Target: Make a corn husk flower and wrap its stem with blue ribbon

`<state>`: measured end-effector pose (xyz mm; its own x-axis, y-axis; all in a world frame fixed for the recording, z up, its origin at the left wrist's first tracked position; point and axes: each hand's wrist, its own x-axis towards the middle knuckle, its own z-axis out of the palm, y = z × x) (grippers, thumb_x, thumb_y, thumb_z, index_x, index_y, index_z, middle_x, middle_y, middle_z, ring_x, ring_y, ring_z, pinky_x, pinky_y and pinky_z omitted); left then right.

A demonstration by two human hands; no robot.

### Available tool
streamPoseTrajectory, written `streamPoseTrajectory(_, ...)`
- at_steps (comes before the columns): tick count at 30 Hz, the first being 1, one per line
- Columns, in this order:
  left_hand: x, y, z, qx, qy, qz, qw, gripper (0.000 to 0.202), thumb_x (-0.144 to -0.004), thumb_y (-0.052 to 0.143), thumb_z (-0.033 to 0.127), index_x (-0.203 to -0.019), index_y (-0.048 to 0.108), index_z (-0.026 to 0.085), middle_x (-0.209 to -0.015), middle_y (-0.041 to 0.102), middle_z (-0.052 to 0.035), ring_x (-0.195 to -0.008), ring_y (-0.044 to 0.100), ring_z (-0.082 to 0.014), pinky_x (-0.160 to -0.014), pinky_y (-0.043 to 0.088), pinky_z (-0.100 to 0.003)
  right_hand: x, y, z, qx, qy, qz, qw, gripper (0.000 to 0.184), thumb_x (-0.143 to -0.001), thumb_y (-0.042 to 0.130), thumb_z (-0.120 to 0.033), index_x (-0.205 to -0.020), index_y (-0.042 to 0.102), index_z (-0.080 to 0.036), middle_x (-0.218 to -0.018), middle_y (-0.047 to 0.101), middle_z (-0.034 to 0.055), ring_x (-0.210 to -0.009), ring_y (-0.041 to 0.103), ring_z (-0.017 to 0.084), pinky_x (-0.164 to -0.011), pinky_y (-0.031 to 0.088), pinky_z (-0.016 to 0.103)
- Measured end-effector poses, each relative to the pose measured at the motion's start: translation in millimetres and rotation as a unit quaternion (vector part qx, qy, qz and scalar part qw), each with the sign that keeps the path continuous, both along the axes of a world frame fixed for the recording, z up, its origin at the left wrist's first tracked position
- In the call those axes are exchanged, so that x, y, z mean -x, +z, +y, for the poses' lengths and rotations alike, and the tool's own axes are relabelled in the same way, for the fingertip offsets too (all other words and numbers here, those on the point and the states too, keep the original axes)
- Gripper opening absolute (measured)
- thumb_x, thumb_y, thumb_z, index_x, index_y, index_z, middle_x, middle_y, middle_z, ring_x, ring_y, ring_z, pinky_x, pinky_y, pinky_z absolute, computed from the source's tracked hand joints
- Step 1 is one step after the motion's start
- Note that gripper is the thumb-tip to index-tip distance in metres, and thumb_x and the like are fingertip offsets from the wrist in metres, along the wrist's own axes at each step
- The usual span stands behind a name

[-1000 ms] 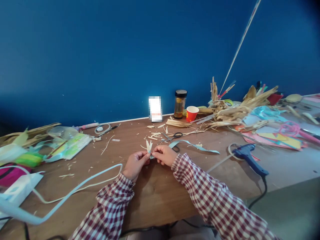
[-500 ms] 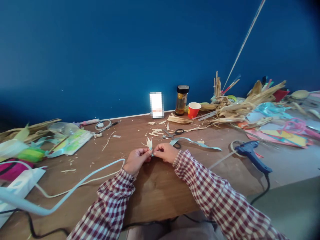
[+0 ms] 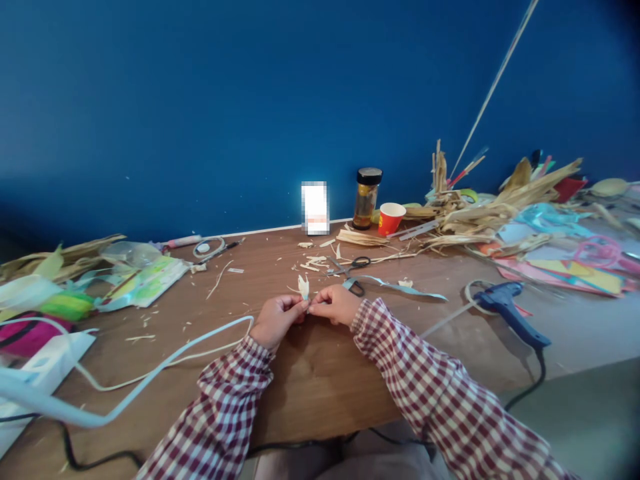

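Note:
Between my two hands stands a small cream-coloured piece (image 3: 303, 287) with pointed, petal-like tips, which looks like shaped dry husk. My left hand (image 3: 279, 319) pinches its lower end between thumb and index finger. From the other side, my right hand (image 3: 338, 305) presses thumb and fingertips together right at the base of the piece; whatever lies inside that pinch is too small to make out. Just beyond my right hand are dark-handled scissors (image 3: 357, 264) and a light blue ribbon (image 3: 410, 289), whose near end lies by the scissors.
A blue glue gun (image 3: 515, 313) lies at the right. Behind are a lidded jar (image 3: 366, 200), a red paper cup (image 3: 391, 220), a blurred bright screen (image 3: 315, 207) and heaped dry husks (image 3: 465, 217). A white cable (image 3: 175, 355) and power strip (image 3: 47, 367) occupy the left.
Both hands remain together at the husk piece, which has turned slightly, its tips now looking closer together. The whole view has shifted a little.

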<state>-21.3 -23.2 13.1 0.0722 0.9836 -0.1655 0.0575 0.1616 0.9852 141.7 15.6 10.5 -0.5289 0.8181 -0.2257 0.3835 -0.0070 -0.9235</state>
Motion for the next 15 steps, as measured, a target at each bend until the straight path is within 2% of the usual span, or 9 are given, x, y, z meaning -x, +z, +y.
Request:
streamPoseTrajectory(6,-0.6,-0.4,0.5,-0.011,-0.004,0.007,1.000,0.025,-0.060,0.069,0.038,-0.059,0.063,0.015,-0.052,0.054,0.0023,-0.050,0.047,-0.0094,-0.051,0.037,-0.020,0.4,1.6,-1.0,0.004,-0.004,-0.008,1.000,0.025,-0.068,0.061,-0.039,-0.074,0.062,-0.014,-0.043,0.043,-0.0071,-0.036,0.039,0.005,-0.036,0.027,0.017)
streamPoseTrajectory(11,-0.8,-3.9,1.1,-0.006,0.012,0.002,1.000,0.024,-0.060,0.070,0.037,-0.063,0.065,0.014,-0.054,0.056,0.0022,-0.051,0.048,-0.0086,-0.052,0.038,-0.019,1.2,-1.2,-1.0,-0.034,-0.004,-0.011,0.999,0.021,-0.069,0.059,-0.034,-0.070,0.062,-0.014,-0.044,0.042,-0.0069,-0.039,0.036,0.004,-0.041,0.027,0.018)
streamPoseTrajectory(15,-0.9,-1.4,-0.5,0.023,0.011,-0.063,0.998,0.024,-0.061,0.071,0.035,-0.070,0.066,0.014,-0.058,0.056,0.0024,-0.053,0.048,-0.0069,-0.052,0.039,-0.018,2.2,-6.1,0.3,0.023,-0.008,0.022,0.999,0.020,-0.069,0.058,-0.035,-0.070,0.059,-0.015,-0.047,0.042,-0.0070,-0.041,0.035,0.005,-0.040,0.026,0.018)
